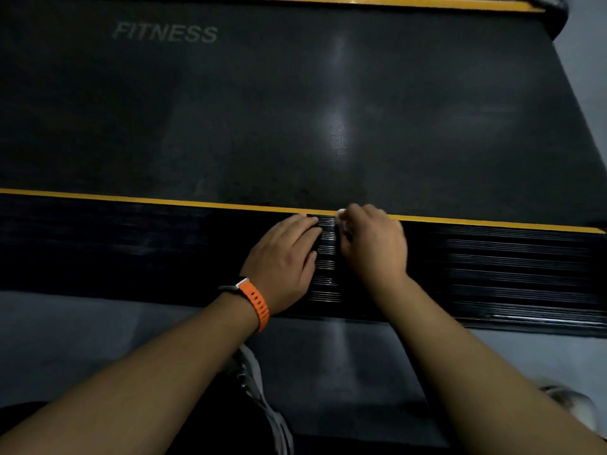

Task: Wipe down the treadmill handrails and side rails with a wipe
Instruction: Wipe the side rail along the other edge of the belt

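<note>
The treadmill's near side rail (492, 267) is black and ribbed, with a yellow stripe (164, 201) along its inner edge. Both hands lie on this rail near its middle. My right hand (374, 244) has its fingers curled down, and a small white bit of wipe (341, 211) shows at its fingertips by the stripe; the remainder of the wipe is hidden under the hand. My left hand (282, 257), with an orange watch strap at the wrist, rests flat on the rail just left of the right hand, fingers pointing toward it.
The dark running belt (295, 110), marked FITNESS, fills the upper view. The far side rail (361, 0) with its yellow stripe runs along the top edge. Grey floor (98, 323) lies below the near rail. A light shoe (571, 405) shows at the lower right.
</note>
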Available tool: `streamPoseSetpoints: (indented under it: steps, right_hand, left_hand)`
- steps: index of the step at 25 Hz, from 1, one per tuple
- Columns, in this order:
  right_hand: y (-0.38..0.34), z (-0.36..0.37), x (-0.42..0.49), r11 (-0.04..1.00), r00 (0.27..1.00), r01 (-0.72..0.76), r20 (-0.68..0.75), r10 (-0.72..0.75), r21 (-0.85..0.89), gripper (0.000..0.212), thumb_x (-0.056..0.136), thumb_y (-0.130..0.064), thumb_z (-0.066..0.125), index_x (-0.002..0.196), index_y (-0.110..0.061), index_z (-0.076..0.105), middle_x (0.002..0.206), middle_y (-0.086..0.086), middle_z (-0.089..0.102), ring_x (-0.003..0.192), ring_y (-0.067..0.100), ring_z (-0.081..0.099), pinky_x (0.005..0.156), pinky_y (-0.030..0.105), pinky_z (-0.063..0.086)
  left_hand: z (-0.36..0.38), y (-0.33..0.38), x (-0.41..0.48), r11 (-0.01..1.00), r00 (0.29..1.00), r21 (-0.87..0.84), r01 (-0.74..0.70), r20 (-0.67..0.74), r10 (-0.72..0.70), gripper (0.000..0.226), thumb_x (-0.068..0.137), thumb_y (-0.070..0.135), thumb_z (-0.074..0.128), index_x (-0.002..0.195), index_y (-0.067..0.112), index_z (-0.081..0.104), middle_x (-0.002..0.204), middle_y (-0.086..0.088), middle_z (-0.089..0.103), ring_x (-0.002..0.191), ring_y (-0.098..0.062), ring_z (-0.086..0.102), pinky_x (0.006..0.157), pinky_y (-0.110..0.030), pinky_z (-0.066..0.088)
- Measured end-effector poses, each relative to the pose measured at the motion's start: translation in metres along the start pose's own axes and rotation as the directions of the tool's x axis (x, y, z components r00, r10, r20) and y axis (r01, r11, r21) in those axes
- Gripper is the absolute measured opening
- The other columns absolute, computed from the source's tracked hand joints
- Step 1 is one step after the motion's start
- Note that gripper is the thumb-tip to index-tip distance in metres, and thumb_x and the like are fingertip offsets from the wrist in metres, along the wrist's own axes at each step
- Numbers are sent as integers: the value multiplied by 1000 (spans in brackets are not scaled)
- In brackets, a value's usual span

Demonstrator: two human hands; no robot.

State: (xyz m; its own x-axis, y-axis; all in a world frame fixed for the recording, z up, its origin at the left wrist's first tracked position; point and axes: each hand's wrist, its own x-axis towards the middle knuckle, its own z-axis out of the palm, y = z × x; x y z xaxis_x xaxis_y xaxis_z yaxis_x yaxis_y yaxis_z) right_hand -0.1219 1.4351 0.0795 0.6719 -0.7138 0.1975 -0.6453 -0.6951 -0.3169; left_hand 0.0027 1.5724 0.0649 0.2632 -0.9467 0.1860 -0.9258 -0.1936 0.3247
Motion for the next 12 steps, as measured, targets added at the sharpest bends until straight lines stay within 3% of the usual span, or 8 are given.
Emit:
streamPoseSetpoints:
  steps: [3, 8, 12]
  right_hand:
    - [3, -2, -3, 995, 997, 83, 17, -82, -58, 11, 91, -29, 65, 94, -18, 67, 82, 6, 66, 75, 33, 62, 64, 40, 43]
    - [45, -28, -24, 974, 990, -126, -93, 110, -190, 10, 90, -23, 65, 94, -15, 69, 84, 12, 66, 81, 39, 59, 63, 41, 43]
    - [-9, -9, -29, 989, 1000, 29, -8, -30, -143, 10, 82, -18, 73, 90, -19, 68, 83, 6, 65, 78, 35, 59, 61, 39, 41]
  left_hand:
    - [2, 1, -5, 1000, 1000, -4, -2, 25, 2, 51, 99, 28, 41, 140, 2, 58, 149, -14, 53, 145, -30, 43, 121, -48, 35]
    - [4, 4, -5, 1000, 1000, 20, -9, -11, 9, 49, 97, 25, 42, 138, 2, 60, 145, -14, 57, 142, -31, 46, 119, -49, 37]
    - [5, 5, -5, 999, 1000, 43, -23, -20, 24, 50, 95, 23, 43, 137, 2, 60, 145, -15, 57, 141, -31, 47, 119, -48, 37]
